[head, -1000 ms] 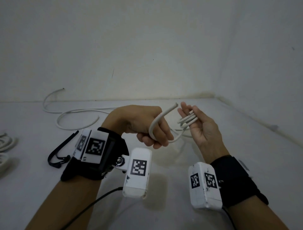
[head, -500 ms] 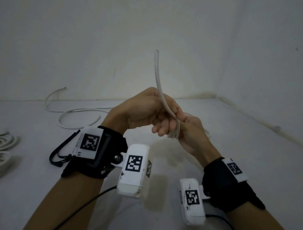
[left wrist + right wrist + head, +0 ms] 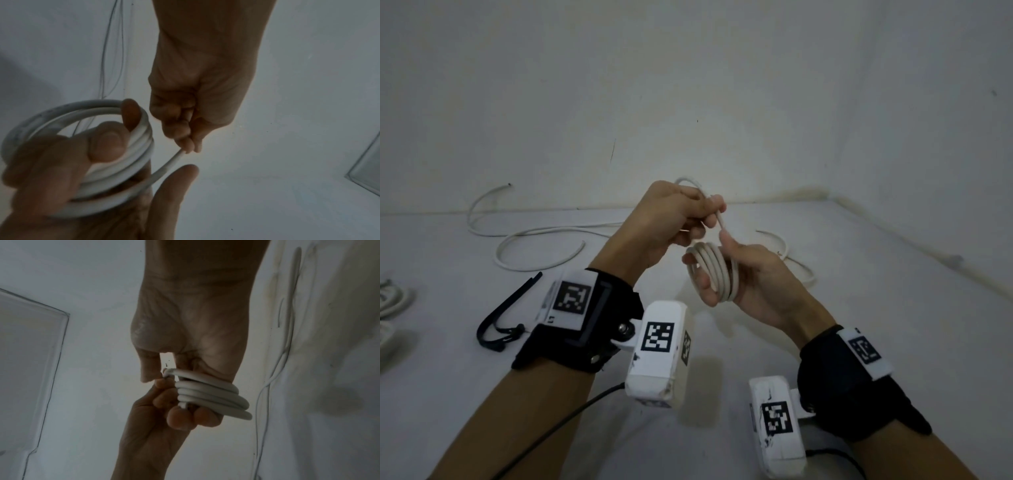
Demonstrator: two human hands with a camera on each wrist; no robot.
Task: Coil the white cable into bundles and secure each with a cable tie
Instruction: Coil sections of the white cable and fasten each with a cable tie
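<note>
A white cable coil (image 3: pixel 714 274) of several turns is wound round the fingers of my right hand (image 3: pixel 705 277), which grips it palm-left above the table. My left hand (image 3: pixel 710 212) is just above it and pinches the cable's short free end (image 3: pixel 720 221) between thumb and fingertips. In the left wrist view the left hand (image 3: pixel 189 148) holds that end beside the coil (image 3: pixel 135 155). The right wrist view shows the stacked turns (image 3: pixel 209 395) across the right hand (image 3: pixel 170 400). A black cable tie (image 3: pixel 506 318) lies on the table left of my left wrist.
Loose white cable (image 3: pixel 534 240) snakes across the table at the back left, and another piece (image 3: pixel 794 263) lies behind my right hand. Coiled white bundles (image 3: pixel 393 298) sit at the left edge. Walls (image 3: pixel 893 137) close the back and right.
The free end, which stood straight up half a second ago, has been bent down by my left hand onto the coil. My right hand now shows the turns wound round its fingers.
</note>
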